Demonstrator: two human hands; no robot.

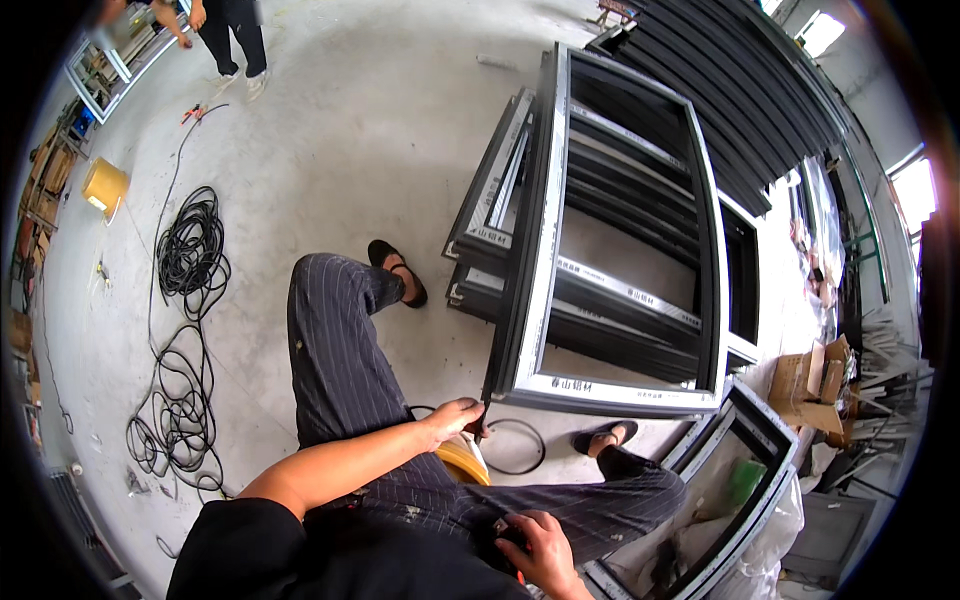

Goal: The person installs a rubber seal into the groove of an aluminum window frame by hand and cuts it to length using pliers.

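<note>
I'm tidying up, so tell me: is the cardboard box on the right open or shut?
Open: the cardboard box has its flaps splayed at different angles. Whether anything lies inside, I cannot tell.

Your left hand (455,424) partly hides the black strip (486,411) it pinches; your right hand (541,550) covers most of a dark object (508,534) (some red shows). Your legs (340,345) partly mask a yellow bucket (462,461); the upper edge crops a co-worker (228,30).

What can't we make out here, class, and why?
Head view: what the right hand holds; mostly covered by that hand.
Head view: upper body of black-trousered co-worker; cut off by top edge.
Head view: the yellow object below the left hand; trousers mostly hide it.
</note>
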